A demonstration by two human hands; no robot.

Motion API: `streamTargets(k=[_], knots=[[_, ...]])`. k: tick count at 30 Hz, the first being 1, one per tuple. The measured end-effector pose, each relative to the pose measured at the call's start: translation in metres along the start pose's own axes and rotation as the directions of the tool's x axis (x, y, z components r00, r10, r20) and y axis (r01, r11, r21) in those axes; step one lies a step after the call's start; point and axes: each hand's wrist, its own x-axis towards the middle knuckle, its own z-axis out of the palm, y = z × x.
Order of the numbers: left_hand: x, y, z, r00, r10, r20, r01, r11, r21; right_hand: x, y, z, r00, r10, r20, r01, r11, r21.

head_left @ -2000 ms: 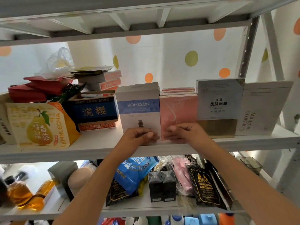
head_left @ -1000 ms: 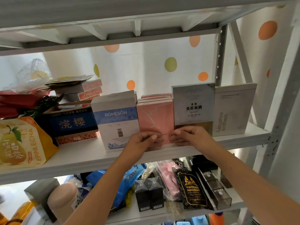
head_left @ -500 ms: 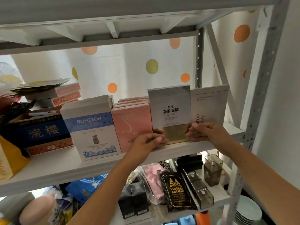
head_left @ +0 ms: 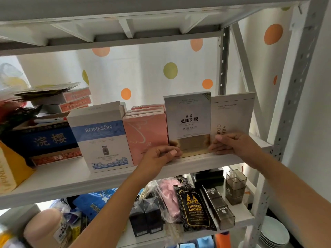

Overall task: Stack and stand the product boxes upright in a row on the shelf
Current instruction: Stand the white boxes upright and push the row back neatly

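Note:
Four product boxes stand upright in a row on the white shelf (head_left: 71, 178): a white and blue ROMESON box (head_left: 100, 136), a pink box (head_left: 145, 133) with more pink boxes behind it, a silver and gold mask box (head_left: 188, 119) and a cream box (head_left: 232, 111) at the right end. My left hand (head_left: 161, 155) grips the lower left corner of the silver and gold box. My right hand (head_left: 231, 144) grips its lower right corner, in front of the cream box.
Left of the row sit a blue box (head_left: 44, 138) under stacked flat boxes, and a yellow pear bag (head_left: 10, 169). A metal upright (head_left: 286, 111) bounds the shelf on the right. The lower shelf holds black boxes (head_left: 146, 217), a black pouch (head_left: 195, 210) and clear containers (head_left: 235, 187).
Both hands have shifted right, from the base of the pink box to the lower corners of the silver and gold box. The view has swung right too.

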Motion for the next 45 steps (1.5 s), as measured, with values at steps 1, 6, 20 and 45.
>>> streamTargets(k=[1, 6, 20, 45], knots=[[0.0, 0.0, 0.0, 1.0, 0.001, -0.001, -0.001, 1.0, 0.002, -0.003, -0.001, -0.008, 1.0, -0.002, -0.018, 0.002, 1.0, -0.014], [0.0, 0.0, -0.001, 1.0, -0.012, 0.008, 0.012, 1.0, -0.003, -0.017, -0.002, -0.062, 0.986, -0.003, -0.168, -0.003, 0.999, -0.034], [0.003, 0.0, 0.0, 0.999, -0.036, 0.008, 0.036, 0.999, -0.035, -0.005, 0.005, -0.081, 0.905, -0.166, -0.392, 0.122, 0.983, -0.137], [0.006, -0.001, -0.003, 0.999, -0.038, 0.02, 0.039, 0.999, -0.019, 0.014, 0.012, -0.074, 0.963, -0.131, -0.237, 0.155, 0.984, 0.084]])
